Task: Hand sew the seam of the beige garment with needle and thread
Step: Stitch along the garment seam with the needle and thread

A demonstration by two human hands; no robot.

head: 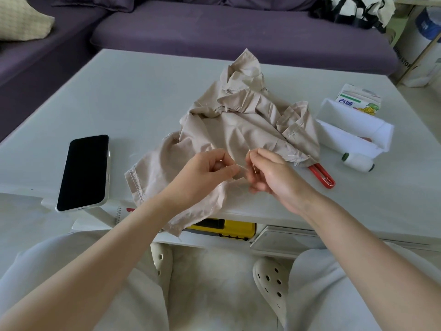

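Head view: the garment [238,125] lay crumpled at the frame's centre on the table [119,103], one edge hanging over the near rim. Over it, the right hand [274,177] pinched the needle [250,152]. The left hand [205,173], fingers curled, pinched the thread [241,167] just beside it. A phone [83,173] lay at left.

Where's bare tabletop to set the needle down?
Widest: far-left table, between phone and sofa. Also the strip between phone and garment, and the near right corner past the red tool. Crowded: right of the garment, with white box, spool, red tool.
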